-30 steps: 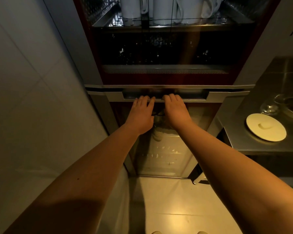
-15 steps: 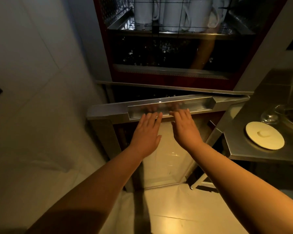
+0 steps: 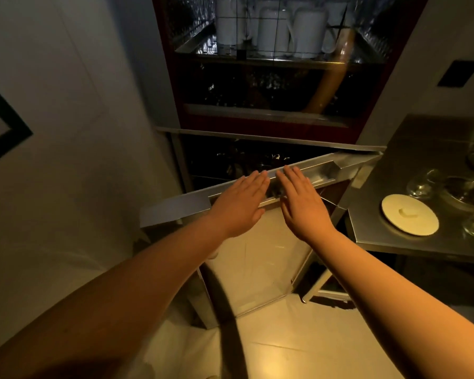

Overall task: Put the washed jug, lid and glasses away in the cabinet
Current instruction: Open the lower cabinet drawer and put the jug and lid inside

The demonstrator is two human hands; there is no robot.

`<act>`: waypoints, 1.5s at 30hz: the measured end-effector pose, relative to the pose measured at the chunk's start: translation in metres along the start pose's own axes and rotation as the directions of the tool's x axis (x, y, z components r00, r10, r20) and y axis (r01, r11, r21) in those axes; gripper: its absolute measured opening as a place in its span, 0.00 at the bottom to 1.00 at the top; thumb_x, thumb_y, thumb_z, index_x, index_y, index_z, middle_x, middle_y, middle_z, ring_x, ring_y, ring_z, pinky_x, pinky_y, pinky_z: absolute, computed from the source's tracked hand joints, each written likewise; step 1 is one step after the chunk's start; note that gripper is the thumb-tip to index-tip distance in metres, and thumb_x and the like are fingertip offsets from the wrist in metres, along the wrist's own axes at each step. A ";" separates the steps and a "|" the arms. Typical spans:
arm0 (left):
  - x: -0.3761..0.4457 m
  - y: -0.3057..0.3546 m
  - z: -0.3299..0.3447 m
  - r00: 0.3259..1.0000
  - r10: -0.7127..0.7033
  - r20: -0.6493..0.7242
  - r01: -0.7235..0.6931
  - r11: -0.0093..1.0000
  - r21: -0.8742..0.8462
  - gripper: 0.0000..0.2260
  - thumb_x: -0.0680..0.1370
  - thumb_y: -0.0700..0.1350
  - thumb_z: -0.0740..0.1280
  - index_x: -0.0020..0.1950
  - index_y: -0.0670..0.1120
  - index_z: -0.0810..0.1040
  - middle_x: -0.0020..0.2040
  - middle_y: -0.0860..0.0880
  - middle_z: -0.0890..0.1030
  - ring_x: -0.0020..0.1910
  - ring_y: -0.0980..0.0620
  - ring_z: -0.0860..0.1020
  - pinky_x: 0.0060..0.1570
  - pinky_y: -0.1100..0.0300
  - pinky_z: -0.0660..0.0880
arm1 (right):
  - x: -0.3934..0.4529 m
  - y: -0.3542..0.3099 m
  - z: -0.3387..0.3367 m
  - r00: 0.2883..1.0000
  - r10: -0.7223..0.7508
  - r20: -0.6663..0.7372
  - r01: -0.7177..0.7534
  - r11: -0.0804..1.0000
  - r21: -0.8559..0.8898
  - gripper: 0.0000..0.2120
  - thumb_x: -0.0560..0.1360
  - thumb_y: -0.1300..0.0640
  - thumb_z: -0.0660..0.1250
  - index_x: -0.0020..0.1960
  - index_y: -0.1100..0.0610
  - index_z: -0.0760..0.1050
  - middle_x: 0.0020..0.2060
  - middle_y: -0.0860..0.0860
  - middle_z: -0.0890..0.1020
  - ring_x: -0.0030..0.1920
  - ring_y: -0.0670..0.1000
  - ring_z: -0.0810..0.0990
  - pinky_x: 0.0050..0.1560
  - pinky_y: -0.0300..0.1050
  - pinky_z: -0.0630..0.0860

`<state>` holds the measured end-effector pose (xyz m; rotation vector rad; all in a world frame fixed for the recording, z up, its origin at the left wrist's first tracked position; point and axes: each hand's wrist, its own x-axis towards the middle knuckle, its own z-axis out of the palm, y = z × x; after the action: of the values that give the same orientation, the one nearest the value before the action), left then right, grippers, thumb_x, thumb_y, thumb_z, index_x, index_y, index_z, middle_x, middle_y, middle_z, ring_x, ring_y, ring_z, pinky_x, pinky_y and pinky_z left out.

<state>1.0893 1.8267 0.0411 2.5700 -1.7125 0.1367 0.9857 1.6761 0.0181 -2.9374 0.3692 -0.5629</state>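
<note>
Lid [image 3: 410,214] on counter, well right of right hand [image 3: 303,203]; fingers flat.

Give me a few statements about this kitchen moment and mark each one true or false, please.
1. Both hands rest flat on the lower cabinet door's metal handle rail. True: the left hand and right hand lie side by side on the rail, fingers extended.
2. The lower door is shut tight. False: it is tilted open, with a dark gap above it.
3. The cream round lid is in the person's right hand. False: it lies on the steel counter to the right.
4. White jugs stand on the upper shelf behind a wire rack. True.
5. Clear glassware sits on the counter beyond the lid. True.
</note>
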 end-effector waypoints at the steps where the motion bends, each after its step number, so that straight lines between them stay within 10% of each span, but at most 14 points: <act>1: -0.001 0.003 -0.002 1.000 0.016 0.009 -0.015 1.000 -0.020 0.30 0.81 0.52 0.54 0.76 0.45 0.43 0.77 0.47 0.44 0.75 0.51 0.42 0.69 0.59 0.38 | -0.003 -0.001 -0.001 1.000 0.007 -0.006 -0.007 1.000 0.004 0.29 0.78 0.55 0.59 0.76 0.55 0.53 0.75 0.54 0.56 0.76 0.52 0.49 0.74 0.49 0.47; 19: -0.019 0.017 -0.027 0.870 0.489 0.066 -0.460 0.851 -0.253 0.26 0.82 0.53 0.52 0.77 0.49 0.46 0.77 0.51 0.49 0.75 0.55 0.48 0.70 0.57 0.52 | -0.059 -0.028 -0.028 0.932 0.299 -0.205 -0.270 0.950 0.159 0.18 0.79 0.54 0.59 0.67 0.60 0.69 0.67 0.56 0.72 0.71 0.52 0.65 0.64 0.43 0.61; 33: 0.004 0.095 -0.009 0.880 0.473 0.030 -0.448 0.851 -0.274 0.36 0.76 0.66 0.50 0.77 0.49 0.43 0.77 0.49 0.46 0.75 0.53 0.44 0.68 0.59 0.44 | -0.124 0.014 -0.081 0.979 0.199 0.049 -0.198 0.980 -0.023 0.25 0.78 0.44 0.53 0.73 0.50 0.59 0.71 0.49 0.67 0.68 0.50 0.69 0.63 0.43 0.67; 45: 0.055 0.130 -0.007 0.826 0.563 0.024 -0.547 0.812 -0.202 0.41 0.71 0.73 0.42 0.76 0.48 0.45 0.77 0.48 0.48 0.75 0.52 0.46 0.68 0.59 0.43 | -0.143 0.054 -0.121 0.977 0.182 0.109 -0.175 0.982 -0.070 0.25 0.74 0.35 0.53 0.64 0.48 0.67 0.50 0.44 0.79 0.44 0.45 0.79 0.43 0.37 0.78</act>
<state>0.9899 1.7267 0.0530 1.8951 -2.3358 -0.1112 0.7996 1.6523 0.0712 -2.9348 0.6390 -0.3636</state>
